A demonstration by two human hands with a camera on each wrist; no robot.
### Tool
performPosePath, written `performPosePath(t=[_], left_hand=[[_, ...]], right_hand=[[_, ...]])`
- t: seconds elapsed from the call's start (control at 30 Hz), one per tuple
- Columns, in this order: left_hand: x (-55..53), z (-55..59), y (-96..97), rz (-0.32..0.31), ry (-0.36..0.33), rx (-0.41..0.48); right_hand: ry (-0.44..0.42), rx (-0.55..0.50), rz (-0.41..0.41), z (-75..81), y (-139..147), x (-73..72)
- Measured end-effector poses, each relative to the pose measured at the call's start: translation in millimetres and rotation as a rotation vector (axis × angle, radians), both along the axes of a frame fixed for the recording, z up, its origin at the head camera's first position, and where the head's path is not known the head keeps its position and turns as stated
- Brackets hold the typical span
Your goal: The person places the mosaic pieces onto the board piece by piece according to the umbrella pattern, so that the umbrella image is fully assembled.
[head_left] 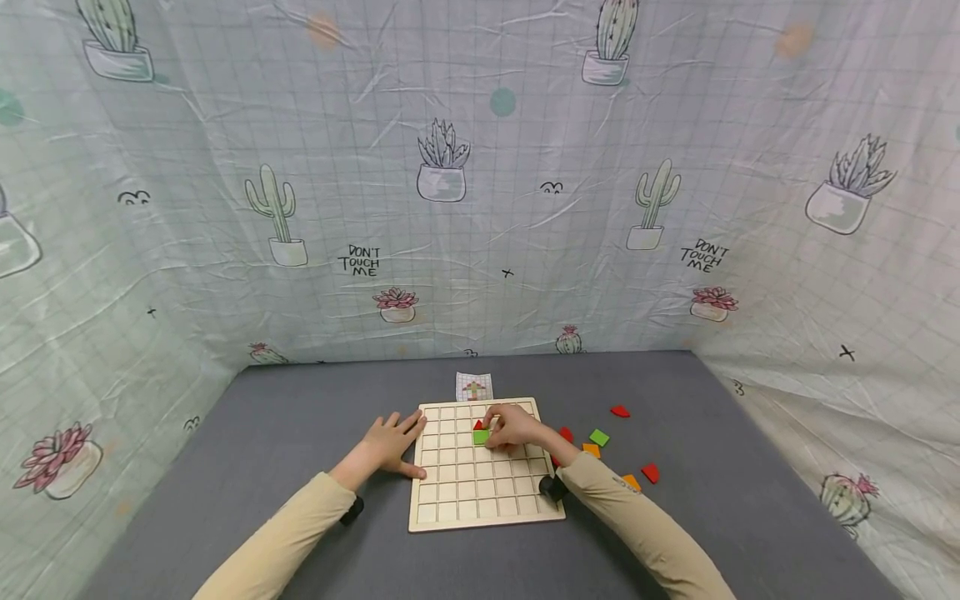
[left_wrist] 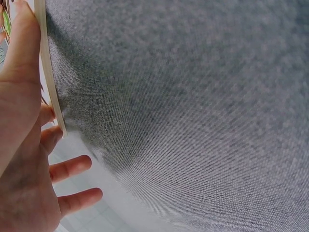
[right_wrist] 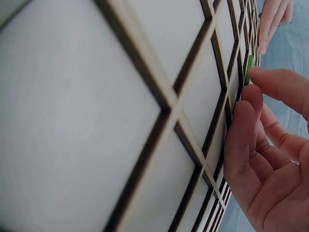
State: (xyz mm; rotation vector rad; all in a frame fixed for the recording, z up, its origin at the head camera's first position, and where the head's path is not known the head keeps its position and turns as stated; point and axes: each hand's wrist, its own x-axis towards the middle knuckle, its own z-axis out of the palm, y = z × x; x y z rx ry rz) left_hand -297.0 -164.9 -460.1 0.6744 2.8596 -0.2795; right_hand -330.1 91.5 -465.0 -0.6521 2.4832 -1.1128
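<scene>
A square wooden grid board (head_left: pixel 457 491) lies on the grey table. My left hand (head_left: pixel 387 442) rests on its left edge with the fingers spread; the left wrist view shows the thumb along the rim. Over the upper part of the board, my right hand (head_left: pixel 514 426) has curled fingers and pinches a green square tile (head_left: pixel 481 437). In the right wrist view, the fingertips meet the edge of this green tile (right_wrist: pixel 249 69). Just above it in the head view is a red piece (head_left: pixel 478 425), partly hidden by the fingers.
A small printed card (head_left: pixel 474 386) with a coloured grid pattern lies behind the board. To the right are scattered red pieces (head_left: pixel 650 473), a green tile (head_left: pixel 599 437) and orange tiles (head_left: pixel 591 450), some partly covered by the right sleeve. A patterned cloth (head_left: pixel 480 275) hangs behind the table.
</scene>
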Motion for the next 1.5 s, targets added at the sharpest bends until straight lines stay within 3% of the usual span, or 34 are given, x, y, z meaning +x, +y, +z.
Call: performPosePath(t=[0.23,1.03,1.5], left_hand=[[-0.3,-1.0,-0.2,-0.005,0.0,0.01],[0.6,0.3,-0.8,0.002,-0.004,-0.012],[1.8,2.3,-0.1,-0.015,0.008,0.013]], right_hand=[[0.035,-0.001,-0.008,-1.6,2,-0.7],[0.032,0.019,0.008,-3.5,0,-3.3],[0.083,0.0,0.014,-1.7,28,-3.1]])
